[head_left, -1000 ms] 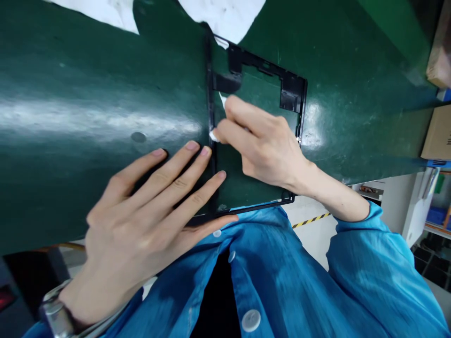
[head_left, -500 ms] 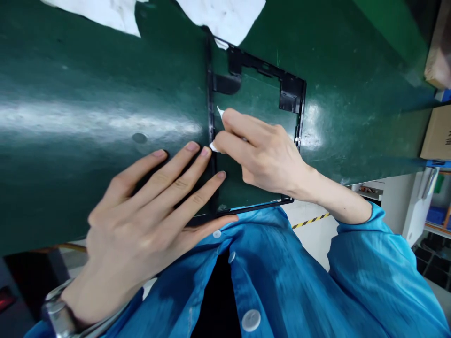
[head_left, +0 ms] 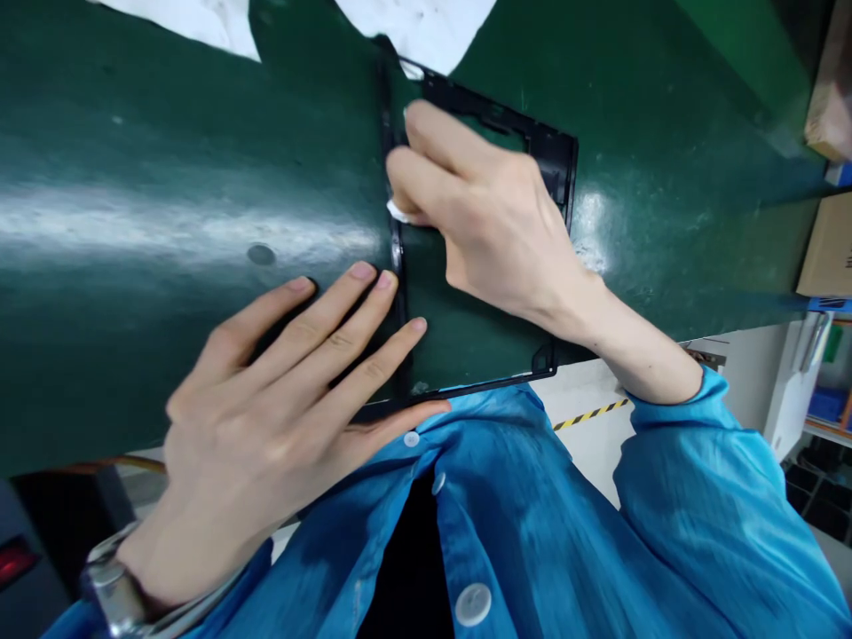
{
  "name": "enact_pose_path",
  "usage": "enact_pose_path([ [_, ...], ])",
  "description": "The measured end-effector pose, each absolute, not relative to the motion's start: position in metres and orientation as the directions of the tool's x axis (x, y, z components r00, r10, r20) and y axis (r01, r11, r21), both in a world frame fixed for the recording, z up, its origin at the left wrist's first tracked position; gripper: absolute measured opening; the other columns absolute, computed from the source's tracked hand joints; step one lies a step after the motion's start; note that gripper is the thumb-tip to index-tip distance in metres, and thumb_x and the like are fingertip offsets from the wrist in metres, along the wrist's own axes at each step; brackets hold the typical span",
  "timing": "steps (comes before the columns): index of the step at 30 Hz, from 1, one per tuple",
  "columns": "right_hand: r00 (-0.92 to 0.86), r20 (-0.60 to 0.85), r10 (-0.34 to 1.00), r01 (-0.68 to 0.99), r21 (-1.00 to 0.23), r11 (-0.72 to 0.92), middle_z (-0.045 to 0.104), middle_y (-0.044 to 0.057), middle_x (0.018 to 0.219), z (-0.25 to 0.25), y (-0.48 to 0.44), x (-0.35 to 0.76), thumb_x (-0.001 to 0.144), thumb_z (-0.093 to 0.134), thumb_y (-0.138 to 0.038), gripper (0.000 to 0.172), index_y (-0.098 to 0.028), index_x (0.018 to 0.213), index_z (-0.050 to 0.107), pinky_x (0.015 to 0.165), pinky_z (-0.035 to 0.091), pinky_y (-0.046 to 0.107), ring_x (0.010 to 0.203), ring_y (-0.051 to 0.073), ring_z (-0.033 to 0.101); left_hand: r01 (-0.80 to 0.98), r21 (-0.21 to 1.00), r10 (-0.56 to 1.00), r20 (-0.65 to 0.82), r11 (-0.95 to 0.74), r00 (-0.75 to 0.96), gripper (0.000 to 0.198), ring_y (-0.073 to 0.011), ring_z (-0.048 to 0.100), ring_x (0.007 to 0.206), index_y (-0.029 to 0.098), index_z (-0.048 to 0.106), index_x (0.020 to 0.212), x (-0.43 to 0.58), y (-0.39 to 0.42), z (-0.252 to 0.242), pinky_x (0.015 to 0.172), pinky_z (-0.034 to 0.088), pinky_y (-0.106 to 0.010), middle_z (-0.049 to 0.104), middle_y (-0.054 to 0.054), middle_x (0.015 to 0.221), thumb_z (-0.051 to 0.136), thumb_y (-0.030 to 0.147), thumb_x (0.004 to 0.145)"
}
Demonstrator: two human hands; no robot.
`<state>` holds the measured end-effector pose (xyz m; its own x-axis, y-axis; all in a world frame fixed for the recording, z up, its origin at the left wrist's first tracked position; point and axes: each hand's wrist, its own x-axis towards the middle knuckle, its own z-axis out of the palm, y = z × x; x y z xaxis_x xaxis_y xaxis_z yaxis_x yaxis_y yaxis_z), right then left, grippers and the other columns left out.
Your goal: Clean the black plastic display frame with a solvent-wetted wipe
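A thin black rectangular frame (head_left: 398,253) lies on the green table at its near edge, green showing through its middle. Spread flat, my left hand (head_left: 280,399) lies over the frame's near left corner, fingers across its left bar and thumb along the near edge. My right hand (head_left: 485,204) is closed on a white wipe (head_left: 398,212), cloth or paper, pressed against the upper part of the left bar. Only small white edges of it show under the fingers. The right hand hides part of the frame's far side.
Two white sheets lie at the table's far side, one at the left (head_left: 200,22), the other (head_left: 426,27) touching the frame's far left corner. A cardboard box (head_left: 825,248) stands at the far right. The green table (head_left: 133,293) reaches left and right.
My right hand has slid away from me along the frame's left bar, carrying the white wipe. My left hand stays in place on the frame.
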<state>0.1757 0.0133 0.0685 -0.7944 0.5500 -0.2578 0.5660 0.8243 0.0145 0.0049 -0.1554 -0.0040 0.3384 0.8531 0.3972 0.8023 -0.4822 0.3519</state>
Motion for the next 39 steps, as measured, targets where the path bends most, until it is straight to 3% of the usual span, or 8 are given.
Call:
enact_pose_path([
  [9, -0.89, 0.099, 0.446, 0.447, -0.01, 0.894, 0.062, -0.003, 0.096, 0.05, 0.031, 0.187, 0.094, 0.031, -0.009, 0.035, -0.022, 0.088, 0.064, 0.06, 0.03, 0.034, 0.067, 0.005, 0.05, 0.823, 0.293, 0.84, 0.416, -0.486, 0.348, 0.08, -0.0356, 0.068, 0.149, 0.014, 0.053, 0.159, 0.009, -0.15, -0.001, 0.115, 0.069, -0.058, 0.058, -0.013, 0.164, 0.079, 0.027, 0.085],
  [18, -0.889, 0.064, 0.453, 0.452, -0.028, 0.891, 0.059, -0.002, 0.096, 0.055, 0.028, 0.186, 0.094, 0.037, -0.003, 0.032, -0.019, 0.091, 0.064, 0.063, 0.03, 0.032, 0.071, 0.006, 0.053, 0.814, 0.285, 0.826, 0.432, -0.506, 0.362, 0.082, -0.0382, 0.069, 0.147, 0.012, 0.053, 0.158, 0.008, -0.15, -0.003, 0.112, 0.069, -0.06, 0.058, -0.015, 0.164, 0.083, 0.031, 0.084],
  [21, -0.913, 0.0, 0.408, 0.408, -0.05, 0.912, 0.059, -0.001, 0.096, 0.06, 0.014, 0.188, 0.102, 0.034, -0.009, 0.034, -0.019, 0.09, 0.063, 0.06, 0.03, 0.031, 0.071, 0.006, 0.052, 0.818, 0.331, 0.853, 0.408, -0.47, 0.325, 0.088, -0.0354, 0.067, 0.15, 0.014, 0.048, 0.162, 0.011, -0.154, -0.004, 0.122, 0.066, -0.058, 0.057, -0.014, 0.166, 0.086, 0.035, 0.086],
  [24, -0.909, -0.074, 0.41, 0.415, -0.079, 0.906, 0.059, 0.001, 0.1, 0.059, 0.002, 0.192, 0.104, 0.026, -0.005, 0.041, -0.018, 0.093, 0.063, 0.06, 0.033, 0.03, 0.076, 0.008, 0.058, 0.818, 0.521, 0.954, 0.283, -0.243, 0.104, 0.097, -0.03, 0.067, 0.151, 0.025, 0.043, 0.166, 0.014, -0.157, -0.004, 0.131, 0.062, -0.051, 0.064, -0.005, 0.163, 0.086, 0.057, 0.086],
  [28, -0.893, -0.089, 0.441, 0.449, -0.162, 0.878, 0.059, 0.001, 0.107, 0.051, -0.001, 0.194, 0.105, 0.026, -0.004, 0.04, -0.018, 0.095, 0.062, 0.064, 0.039, 0.028, 0.085, 0.008, 0.062, 0.772, 0.635, 0.998, 0.045, 0.005, -0.044, 0.124, -0.0433, 0.049, 0.165, 0.034, 0.03, 0.172, 0.01, -0.145, -0.001, 0.139, 0.048, -0.076, 0.046, -0.006, 0.179, 0.056, 0.105, 0.073],
  [32, -0.873, -0.169, 0.458, 0.48, -0.128, 0.868, 0.059, 0.001, 0.107, 0.054, -0.008, 0.196, 0.113, 0.027, -0.01, 0.04, -0.016, 0.103, 0.066, 0.071, 0.045, 0.025, 0.092, 0.008, 0.063, 0.784, 0.566, 0.965, 0.095, -0.255, 0.245, 0.127, -0.0406, 0.017, 0.179, 0.03, -0.002, 0.175, 0.001, -0.124, 0.0, 0.15, 0.026, -0.075, 0.013, -0.004, 0.19, 0.04, 0.104, 0.081],
  [36, -0.88, -0.16, 0.447, 0.469, -0.15, 0.87, 0.062, 0.001, 0.108, 0.053, -0.018, 0.2, 0.116, 0.019, -0.014, 0.052, -0.014, 0.106, 0.07, 0.072, 0.047, 0.021, 0.1, 0.008, 0.065, 0.775, 0.551, 0.943, 0.076, -0.311, 0.324, 0.121, -0.0375, 0.021, 0.179, 0.032, 0.0, 0.175, 0.0, -0.117, -0.001, 0.151, 0.021, -0.073, 0.017, -0.001, 0.189, 0.04, 0.101, 0.084],
  [39, -0.893, -0.003, 0.45, 0.44, -0.218, 0.871, 0.063, -0.002, 0.103, 0.039, -0.013, 0.202, 0.116, 0.017, -0.02, 0.055, -0.016, 0.098, 0.069, 0.067, 0.043, 0.021, 0.095, 0.006, 0.062, 0.796, 0.538, 0.955, 0.069, -0.279, 0.288, 0.109, -0.0307, 0.02, 0.179, 0.034, 0.001, 0.175, 0.001, -0.12, 0.0, 0.155, 0.017, -0.061, 0.015, 0.005, 0.189, 0.041, 0.091, 0.091],
])
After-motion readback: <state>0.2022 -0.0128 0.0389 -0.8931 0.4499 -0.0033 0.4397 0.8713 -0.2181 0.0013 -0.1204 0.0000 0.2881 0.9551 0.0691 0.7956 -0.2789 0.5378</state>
